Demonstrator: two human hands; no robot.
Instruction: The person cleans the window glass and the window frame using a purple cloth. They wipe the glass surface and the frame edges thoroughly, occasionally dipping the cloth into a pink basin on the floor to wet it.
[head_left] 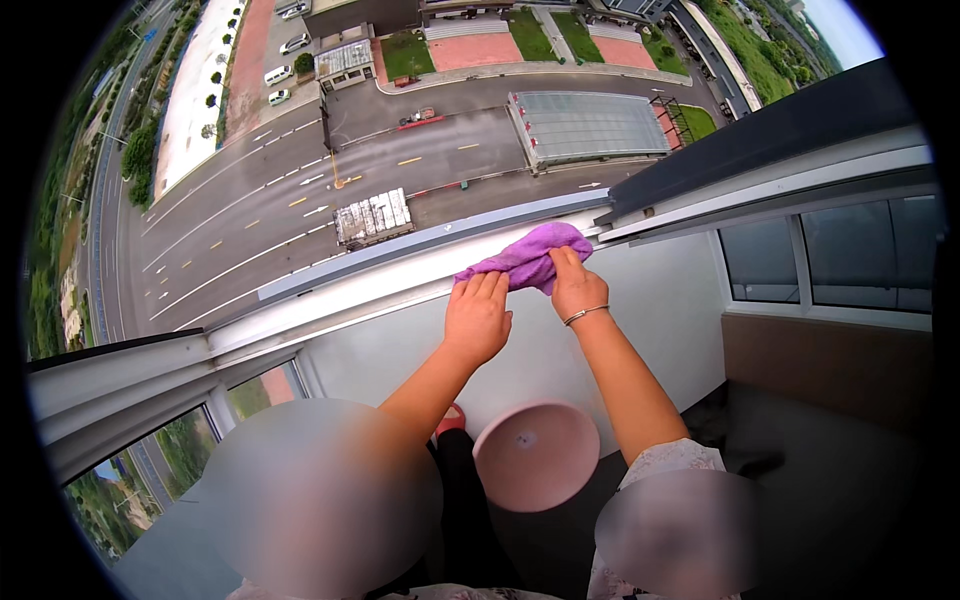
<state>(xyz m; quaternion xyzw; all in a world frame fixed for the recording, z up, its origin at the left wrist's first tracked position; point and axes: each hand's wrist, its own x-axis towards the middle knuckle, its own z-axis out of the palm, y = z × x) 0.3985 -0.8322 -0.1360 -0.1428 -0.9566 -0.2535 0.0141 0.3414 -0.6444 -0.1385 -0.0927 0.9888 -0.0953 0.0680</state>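
Purple cloth (545, 252), one piece, is bunched in the right hand (579, 288), whose fingers I see closed on it. The left hand (478, 320) lays nearly straight fingers on the cloth's left end; whether they grip, I cannot tell. The cloth lies on the white window frame (360, 287). Outward, I count one bracelet (585, 315) just behind the right hand, one pink basin (537, 460) and one red shoe (451, 419) below the hands, and one truck (373, 217) with a white load outside.
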